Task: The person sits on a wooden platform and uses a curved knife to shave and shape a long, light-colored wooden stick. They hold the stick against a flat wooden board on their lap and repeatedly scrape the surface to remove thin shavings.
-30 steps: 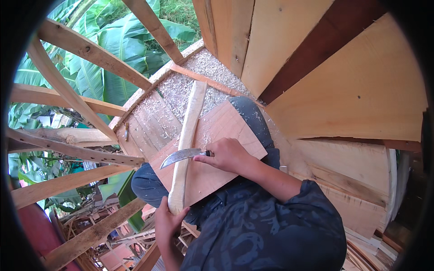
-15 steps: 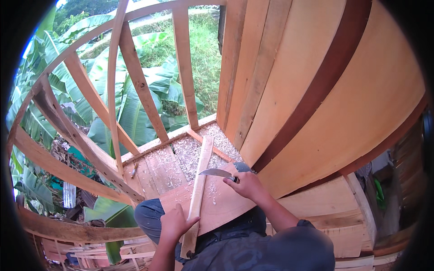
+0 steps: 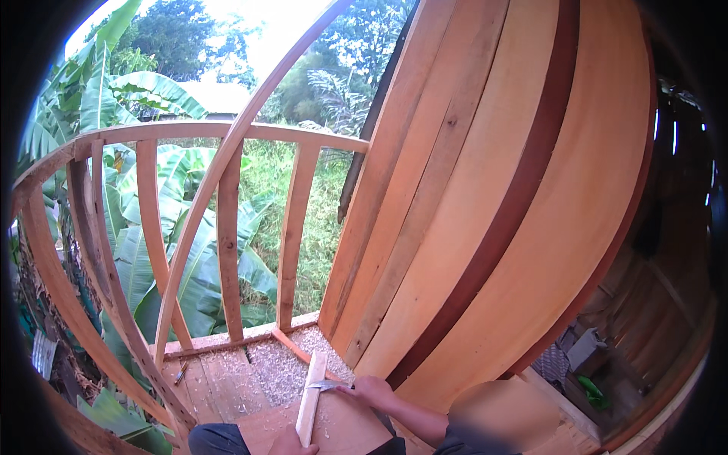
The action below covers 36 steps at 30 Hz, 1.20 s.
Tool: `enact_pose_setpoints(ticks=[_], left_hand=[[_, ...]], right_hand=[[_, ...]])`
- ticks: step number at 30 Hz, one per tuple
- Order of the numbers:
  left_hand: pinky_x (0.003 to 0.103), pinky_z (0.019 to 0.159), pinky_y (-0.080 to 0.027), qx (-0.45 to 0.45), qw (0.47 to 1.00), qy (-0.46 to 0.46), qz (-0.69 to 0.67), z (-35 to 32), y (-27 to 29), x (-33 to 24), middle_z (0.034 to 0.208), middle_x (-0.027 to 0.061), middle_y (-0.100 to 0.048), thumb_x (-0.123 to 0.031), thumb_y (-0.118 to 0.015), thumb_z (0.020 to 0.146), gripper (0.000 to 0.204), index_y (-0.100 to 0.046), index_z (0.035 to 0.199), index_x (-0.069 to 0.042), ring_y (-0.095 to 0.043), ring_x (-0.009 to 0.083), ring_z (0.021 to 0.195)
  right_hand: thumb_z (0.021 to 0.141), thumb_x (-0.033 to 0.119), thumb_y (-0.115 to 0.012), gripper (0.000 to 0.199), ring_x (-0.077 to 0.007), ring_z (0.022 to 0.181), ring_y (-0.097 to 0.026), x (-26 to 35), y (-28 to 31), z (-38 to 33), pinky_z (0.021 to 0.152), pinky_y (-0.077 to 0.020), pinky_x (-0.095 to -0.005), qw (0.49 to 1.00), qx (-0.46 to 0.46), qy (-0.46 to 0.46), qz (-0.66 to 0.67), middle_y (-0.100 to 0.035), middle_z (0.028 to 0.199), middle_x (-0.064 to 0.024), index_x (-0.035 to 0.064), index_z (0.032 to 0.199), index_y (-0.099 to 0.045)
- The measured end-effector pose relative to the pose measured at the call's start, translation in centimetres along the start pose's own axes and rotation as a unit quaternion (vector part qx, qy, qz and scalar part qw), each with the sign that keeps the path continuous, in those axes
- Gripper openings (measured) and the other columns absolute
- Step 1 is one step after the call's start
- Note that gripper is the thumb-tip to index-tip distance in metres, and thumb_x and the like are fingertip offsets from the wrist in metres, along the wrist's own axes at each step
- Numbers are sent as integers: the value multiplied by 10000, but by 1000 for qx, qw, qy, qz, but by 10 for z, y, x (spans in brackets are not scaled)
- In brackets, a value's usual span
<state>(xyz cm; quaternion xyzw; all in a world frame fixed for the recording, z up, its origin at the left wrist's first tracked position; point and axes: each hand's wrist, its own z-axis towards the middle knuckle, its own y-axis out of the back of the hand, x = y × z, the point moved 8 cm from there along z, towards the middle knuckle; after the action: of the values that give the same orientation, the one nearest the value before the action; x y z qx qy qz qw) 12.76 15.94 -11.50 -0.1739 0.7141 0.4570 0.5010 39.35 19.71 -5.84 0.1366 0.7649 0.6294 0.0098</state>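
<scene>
My right hand [image 3: 375, 393] grips the handle of a curved knife [image 3: 324, 385], whose blade lies across a pale wooden stick [image 3: 312, 394]. The stick rests lengthwise on a flat board [image 3: 345, 428] on my lap. My left hand [image 3: 285, 444] holds the near end of the stick at the bottom edge of the view, and is only partly visible.
Wood shavings [image 3: 277, 371] cover the plank floor ahead. A wooden railing [image 3: 220, 227] with upright slats and a diagonal brace stands in front, with banana plants beyond. A tall wall of planks [image 3: 493, 212] rises at the right. A small tool [image 3: 180, 373] lies on the floor at left.
The view has tilted upward, so the hands, stick and board now sit at the bottom edge. The knife stays on the stick and both hands keep their hold.
</scene>
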Motion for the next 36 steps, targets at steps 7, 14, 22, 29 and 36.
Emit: enact_pose_setpoints(ticks=[7, 14, 22, 29, 36], left_hand=[[408, 935, -460, 21, 996, -7, -87, -9, 10, -30, 1180, 225, -604, -244, -673, 781, 615, -511, 1305, 33, -575, 318, 1109], [335, 771, -490, 40, 979, -24, -198, -11, -2, 0, 1183, 100, -575, -368, -731, 781, 757, -444, 1393, -27, -559, 187, 976], [418, 749, -529, 76, 991, 93, -53, -15, 14, -38, 895, 279, -655, -236, -685, 725, 511, -531, 1081, 97, -677, 333, 833], [458, 714, -535, 47, 997, 61, -1, -8, 13, -48, 800, 308, -640, -215, -663, 720, 445, -514, 1010, 88, -686, 423, 793], [447, 662, -532, 58, 991, 118, -39, -7, 8, -53, 723, 283, -633, -180, -647, 711, 386, -513, 960, 83, -684, 392, 703]], right_hand=[[886, 784, -326, 904, -401, 762, -664, 42, -2, -35, 700, -527, -474, 990, 73, 109, 44, -667, 773, -241, -30, 774, -701], [895, 768, -334, 897, -415, 745, -656, 36, 13, -20, 710, -520, -484, 995, 48, 58, 65, -651, 735, -251, -40, 710, -678], [895, 750, -365, 846, -391, 754, -689, -48, 33, 7, 673, -543, -470, 992, 27, -123, 23, -677, 722, -229, -2, 749, -725], [867, 764, -417, 841, -398, 691, -675, 24, -4, -26, 648, -544, -480, 996, 59, 63, 37, -662, 694, -227, -10, 712, -709], [879, 719, -453, 803, -385, 734, -692, -8, 9, -4, 668, -550, -489, 993, -10, 0, 116, -675, 735, -239, -29, 752, -713]])
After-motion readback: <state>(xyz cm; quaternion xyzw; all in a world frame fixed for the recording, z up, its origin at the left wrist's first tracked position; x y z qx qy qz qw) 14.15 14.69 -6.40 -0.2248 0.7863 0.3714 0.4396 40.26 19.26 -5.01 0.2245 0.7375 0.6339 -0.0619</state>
